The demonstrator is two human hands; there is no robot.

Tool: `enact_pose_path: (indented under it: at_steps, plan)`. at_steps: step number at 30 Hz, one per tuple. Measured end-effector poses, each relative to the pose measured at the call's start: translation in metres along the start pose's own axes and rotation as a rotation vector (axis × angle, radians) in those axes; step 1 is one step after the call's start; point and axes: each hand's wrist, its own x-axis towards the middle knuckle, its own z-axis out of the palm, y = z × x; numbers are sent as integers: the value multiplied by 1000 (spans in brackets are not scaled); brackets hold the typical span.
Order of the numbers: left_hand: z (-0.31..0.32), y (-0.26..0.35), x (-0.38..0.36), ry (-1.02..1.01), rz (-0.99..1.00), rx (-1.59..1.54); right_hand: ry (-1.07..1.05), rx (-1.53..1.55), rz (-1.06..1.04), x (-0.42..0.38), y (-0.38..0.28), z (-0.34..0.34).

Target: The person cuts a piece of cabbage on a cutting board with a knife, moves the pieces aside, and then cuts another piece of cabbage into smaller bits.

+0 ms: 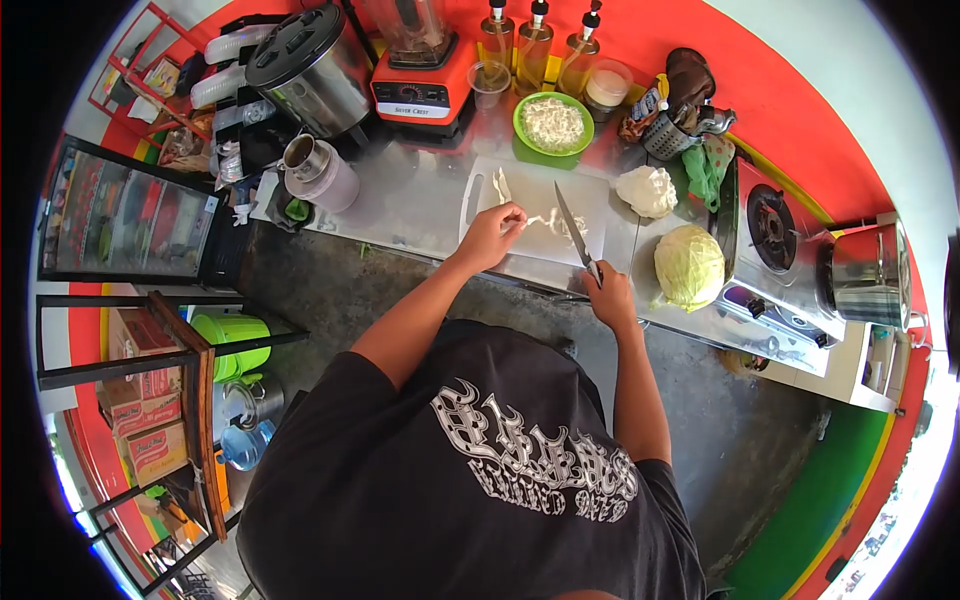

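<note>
My right hand (608, 298) is wrapped around the handle of a kitchen knife (571, 218), its blade pointing up and away over a white cutting board (592, 188). Thin pale shreds (568, 231) lie beside the blade. My left hand (492, 237) rests at the board's left part with fingers curled together; what they pinch, if anything, is too small to make out. A longer pale strip (501, 186) lies just beyond it. Behind the board, a green bowl (518, 125) holds a heap of pale shreds. A whole cabbage (690, 267) sits to the right of the knife.
Right of the board are a crumpled white bundle (647, 191) and a gas stove (772, 225). A red blender (420, 92), pump bottles (535, 50) and a plastic cup (489, 84) line the back. A metal pitcher (306, 158) and large steel pot (312, 75) stand left.
</note>
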Motion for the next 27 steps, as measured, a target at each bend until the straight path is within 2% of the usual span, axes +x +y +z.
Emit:
enact_pose_path:
  at_steps: [2,9,11,15,17,20,24,27]
  plan:
    - [-5,-21,-4,-11,110,299,-14,-8,1,-1,-1,0]
    - [-24,-41,-21,-10,73,575,-72,-50,-46,-1,-12,10]
    - [-19,-34,-25,108,122,644,-75,-61,-49,0,-14,13]
    - [-7,-29,-17,11,118,590,-76,-76,-66,-1,-18,12]
    - [5,-31,-9,-84,233,570,-87,-71,-53,-3,-20,11]
    - [22,-31,3,-205,280,584,-53,-56,-55,-6,-16,16]
    - [42,-45,14,-227,272,615,-27,-80,-48,-8,-14,24]
    - [53,-50,18,-137,258,558,-30,-113,-45,-7,-18,28]
